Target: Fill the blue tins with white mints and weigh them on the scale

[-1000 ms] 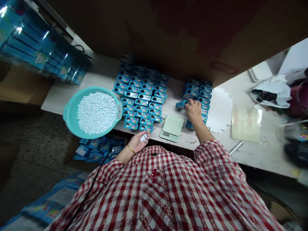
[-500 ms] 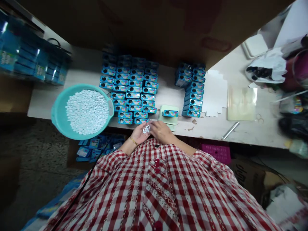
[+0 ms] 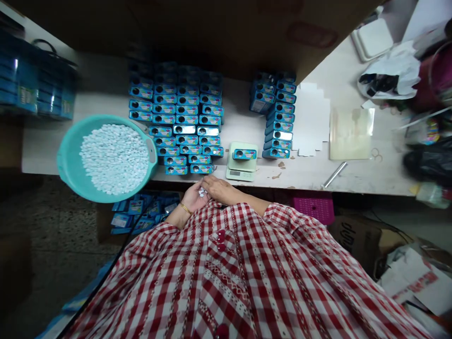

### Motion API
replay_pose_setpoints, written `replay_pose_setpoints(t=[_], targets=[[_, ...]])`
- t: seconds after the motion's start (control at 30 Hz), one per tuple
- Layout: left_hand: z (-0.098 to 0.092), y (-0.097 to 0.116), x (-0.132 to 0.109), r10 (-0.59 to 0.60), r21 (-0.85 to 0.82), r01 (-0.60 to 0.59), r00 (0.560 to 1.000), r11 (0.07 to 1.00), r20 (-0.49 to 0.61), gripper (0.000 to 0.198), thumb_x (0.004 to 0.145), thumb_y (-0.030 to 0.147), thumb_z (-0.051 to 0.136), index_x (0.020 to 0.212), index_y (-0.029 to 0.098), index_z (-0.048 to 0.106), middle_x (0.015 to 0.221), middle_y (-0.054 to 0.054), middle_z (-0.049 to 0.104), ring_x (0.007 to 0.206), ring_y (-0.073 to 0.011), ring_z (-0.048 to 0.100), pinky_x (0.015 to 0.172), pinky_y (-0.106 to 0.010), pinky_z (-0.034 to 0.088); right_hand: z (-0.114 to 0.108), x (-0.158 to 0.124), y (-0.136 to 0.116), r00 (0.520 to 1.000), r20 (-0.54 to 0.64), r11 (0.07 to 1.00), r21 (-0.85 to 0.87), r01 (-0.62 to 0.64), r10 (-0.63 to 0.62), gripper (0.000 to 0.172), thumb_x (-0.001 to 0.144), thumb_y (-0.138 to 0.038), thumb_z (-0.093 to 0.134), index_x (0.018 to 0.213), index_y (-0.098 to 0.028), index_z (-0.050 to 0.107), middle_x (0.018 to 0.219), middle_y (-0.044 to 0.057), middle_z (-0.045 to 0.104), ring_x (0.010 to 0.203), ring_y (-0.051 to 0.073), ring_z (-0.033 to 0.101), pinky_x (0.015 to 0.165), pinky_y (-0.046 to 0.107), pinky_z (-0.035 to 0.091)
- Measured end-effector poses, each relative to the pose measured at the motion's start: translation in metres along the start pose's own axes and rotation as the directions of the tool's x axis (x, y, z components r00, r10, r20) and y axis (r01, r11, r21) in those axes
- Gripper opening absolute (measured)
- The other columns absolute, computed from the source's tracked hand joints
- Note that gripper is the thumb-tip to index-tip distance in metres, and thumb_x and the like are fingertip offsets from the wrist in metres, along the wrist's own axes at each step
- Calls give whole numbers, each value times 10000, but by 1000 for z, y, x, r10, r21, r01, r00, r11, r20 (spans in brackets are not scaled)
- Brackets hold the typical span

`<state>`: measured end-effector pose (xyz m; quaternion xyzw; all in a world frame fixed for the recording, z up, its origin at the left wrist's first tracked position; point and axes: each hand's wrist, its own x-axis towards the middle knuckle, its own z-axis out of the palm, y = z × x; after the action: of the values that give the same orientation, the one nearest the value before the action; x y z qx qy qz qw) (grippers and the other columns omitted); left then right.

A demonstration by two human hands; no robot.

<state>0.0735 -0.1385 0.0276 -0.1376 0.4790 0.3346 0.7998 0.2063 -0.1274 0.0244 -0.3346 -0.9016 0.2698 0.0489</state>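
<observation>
My left hand (image 3: 192,198), with a gold bangle at the wrist, is cupped palm up around a few small white candy pellets (image 3: 202,193). My right hand (image 3: 221,190) reaches across, its fingers bent together at the pellets; whatever its fingertips pinch is hidden. Both hands are close to my body at the table's front edge. Just beyond them, a pale green kitchen scale (image 3: 231,163) bears one blue tin (image 3: 245,154) with a dark round opening in its top. To the left, a turquoise basin (image 3: 67,141) holds a heap of white pellets (image 3: 115,160).
Rows of blue tins (image 3: 187,109) stand behind my hands, and another group (image 3: 278,127) is right of the scale. White sheets (image 3: 310,122), a clear plastic sheet (image 3: 349,134) and a metal rod (image 3: 334,174) lie farther right. A large cardboard box (image 3: 212,33) blocks the back.
My view has shifted, so hands and table sit differently in it. The right fingers have closed further over the pellets in my left palm, and fewer pellets show.
</observation>
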Motion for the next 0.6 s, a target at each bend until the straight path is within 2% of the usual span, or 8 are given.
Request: replay_pose_setpoints(t=[0.17,0.33,0.43,0.47,0.5,0.53,0.57,0.6], targets=[[6,-2,3,27,29,-27,1000,999,10,216,867,126,434,750,113,614,638,-39,641,652,-125,648,683,-248,549,6,-6,6,998,-41,994,96,-43,47,164,876,-106,481,1023,-130,549,1011,86,564,927,178,509,776,296,469],[12,-4,9,-44,50,45,999,998,-17,246,885,130,418,736,113,613,610,-29,631,570,-102,621,605,-213,538,-3,-13,4,997,-16,988,133,-72,75,182,883,-112,463,1021,-132,580,1035,105,584,965,184,529,782,311,477],[18,-4,9,-39,50,42,998,998,-49,282,910,146,389,752,110,620,641,-46,649,578,-107,631,580,-207,536,-20,-30,20,979,-158,979,175,-104,132,236,891,-210,496,1108,-163,575,1115,110,589,1046,200,529,870,354,469],[20,-3,8,-37,53,40,997,998,-64,293,917,160,387,750,107,621,657,-59,658,593,-112,639,584,-209,539,-26,-39,31,949,-246,970,193,-151,196,271,885,-250,514,1140,-175,563,1149,113,581,1087,210,517,915,379,451],[23,-2,8,-37,57,41,996,998,-77,301,922,175,388,746,104,622,669,-71,664,609,-119,648,593,-211,542,-31,-48,45,897,-340,951,215,-220,285,307,873,-280,533,1163,-181,551,1177,120,572,1126,223,500,949,405,431],[27,-1,8,-39,60,44,996,997,-83,307,924,187,392,742,100,623,678,-83,668,627,-125,655,603,-212,546,-34,-58,61,818,-421,917,248,-313,393,343,861,-295,546,1184,-182,536,1204,129,558,1157,234,484,974,423,412],[31,0,8,-35,59,40,996,997,-81,310,925,194,397,740,95,625,686,-91,671,640,-129,660,610,-213,548,-35,-67,78,749,-462,879,284,-383,475,393,844,-304,563,1213,-181,512,1232,137,541,1181,243,470,987,433,400],[34,1,9,-20,50,24,997,998,-73,311,925,194,398,743,91,628,692,-96,674,648,-131,662,615,-214,550,-33,-74,95,703,-474,848,323,-421,530,455,821,-314,585,1241,-171,485,1256,146,525,1196,250,462,988,433,401]])
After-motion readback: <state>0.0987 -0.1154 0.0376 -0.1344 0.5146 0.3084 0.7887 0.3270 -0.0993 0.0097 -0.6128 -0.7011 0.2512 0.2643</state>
